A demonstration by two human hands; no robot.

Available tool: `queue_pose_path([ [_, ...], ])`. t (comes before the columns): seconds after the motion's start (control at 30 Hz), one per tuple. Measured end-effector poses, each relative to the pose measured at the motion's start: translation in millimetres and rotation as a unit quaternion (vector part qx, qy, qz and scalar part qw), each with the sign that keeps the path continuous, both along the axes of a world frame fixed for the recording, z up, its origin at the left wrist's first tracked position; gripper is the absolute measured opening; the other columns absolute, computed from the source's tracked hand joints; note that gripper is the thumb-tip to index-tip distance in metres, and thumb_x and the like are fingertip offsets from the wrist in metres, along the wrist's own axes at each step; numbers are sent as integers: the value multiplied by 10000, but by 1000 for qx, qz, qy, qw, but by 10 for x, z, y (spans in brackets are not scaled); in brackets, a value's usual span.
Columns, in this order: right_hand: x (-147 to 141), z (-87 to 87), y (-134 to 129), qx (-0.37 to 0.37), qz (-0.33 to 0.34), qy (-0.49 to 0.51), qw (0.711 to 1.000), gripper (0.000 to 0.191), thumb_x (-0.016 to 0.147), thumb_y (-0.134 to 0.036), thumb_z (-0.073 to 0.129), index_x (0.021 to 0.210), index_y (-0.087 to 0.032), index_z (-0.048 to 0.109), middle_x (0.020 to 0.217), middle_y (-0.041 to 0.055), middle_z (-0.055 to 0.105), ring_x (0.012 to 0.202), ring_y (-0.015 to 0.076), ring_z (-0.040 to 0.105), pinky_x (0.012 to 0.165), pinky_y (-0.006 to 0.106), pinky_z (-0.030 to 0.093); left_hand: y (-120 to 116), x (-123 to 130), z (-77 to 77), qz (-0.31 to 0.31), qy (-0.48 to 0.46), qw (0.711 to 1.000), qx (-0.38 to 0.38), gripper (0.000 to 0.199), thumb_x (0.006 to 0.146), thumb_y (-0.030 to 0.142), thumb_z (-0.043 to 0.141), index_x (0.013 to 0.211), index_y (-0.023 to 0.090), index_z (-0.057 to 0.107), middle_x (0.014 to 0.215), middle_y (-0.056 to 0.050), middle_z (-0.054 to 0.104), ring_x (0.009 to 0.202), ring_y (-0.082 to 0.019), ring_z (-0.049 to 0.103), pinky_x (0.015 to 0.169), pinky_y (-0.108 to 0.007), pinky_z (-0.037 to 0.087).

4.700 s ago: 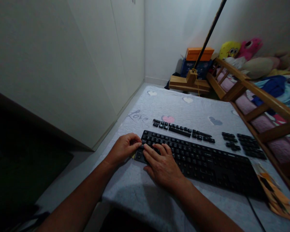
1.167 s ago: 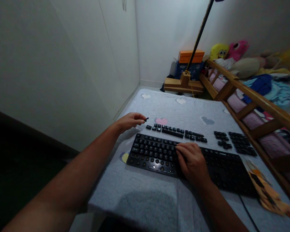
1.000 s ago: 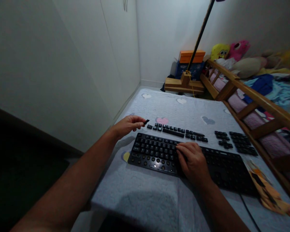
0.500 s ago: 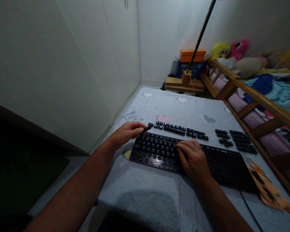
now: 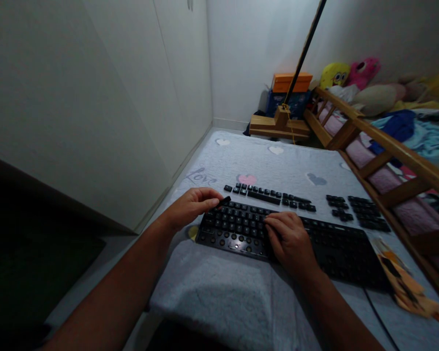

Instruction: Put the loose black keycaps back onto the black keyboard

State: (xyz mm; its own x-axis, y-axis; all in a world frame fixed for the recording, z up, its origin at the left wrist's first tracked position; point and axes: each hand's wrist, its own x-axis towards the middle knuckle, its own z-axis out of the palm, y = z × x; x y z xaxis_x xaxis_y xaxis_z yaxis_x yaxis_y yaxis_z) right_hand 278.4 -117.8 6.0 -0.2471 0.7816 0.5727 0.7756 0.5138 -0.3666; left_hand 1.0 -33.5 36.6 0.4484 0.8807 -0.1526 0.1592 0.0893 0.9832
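A black keyboard lies across the cloth-covered surface, its lower left rows without keycaps and round sockets showing. My left hand is closed on a small long black piece, held over the keyboard's upper left corner. My right hand rests on the middle of the keyboard, fingers bent together at the edge of the remaining keycaps; anything between its fingertips is hidden. Behind the keyboard lie rows of loose keycaps, with more groups at the right.
An orange cloth item with a dark tool lies right of the keyboard, near a cable. A wooden bed rail runs along the right. White cabinet doors stand left. A wooden stand is at the back.
My left hand has moved slightly down and right, and the black piece in it has shifted over the keyboard's top rows. My right hand has moved slightly left.
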Motion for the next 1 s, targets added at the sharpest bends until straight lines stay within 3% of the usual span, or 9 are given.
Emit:
queue_pose_path([
  [0.43,-74,23,-18,5,10,1,1000,184,919,-138,543,1013,-193,691,991,83,708,950,242,582,860,440,501,-90,35,64,-17,-8,1000,-24,355,739,452,719,944,164,686,870,-40,682,814,-156,590,762,-290,449],
  [0.77,-297,55,-54,37,52,32,997,387,927,-200,571,1313,-228,570,1154,104,649,1073,249,570,930,442,495,-259,268,194,-114,29,990,-77,302,756,426,701,925,175,692,799,-21,667,692,-124,550,620,-238,413],
  [1.0,-325,52,-86,9,83,37,996,219,933,-202,569,1130,-212,662,969,74,685,920,228,571,837,412,482,-334,435,147,-135,26,988,-64,261,804,408,656,873,159,698,708,-2,619,611,-100,489,547,-216,359],
])
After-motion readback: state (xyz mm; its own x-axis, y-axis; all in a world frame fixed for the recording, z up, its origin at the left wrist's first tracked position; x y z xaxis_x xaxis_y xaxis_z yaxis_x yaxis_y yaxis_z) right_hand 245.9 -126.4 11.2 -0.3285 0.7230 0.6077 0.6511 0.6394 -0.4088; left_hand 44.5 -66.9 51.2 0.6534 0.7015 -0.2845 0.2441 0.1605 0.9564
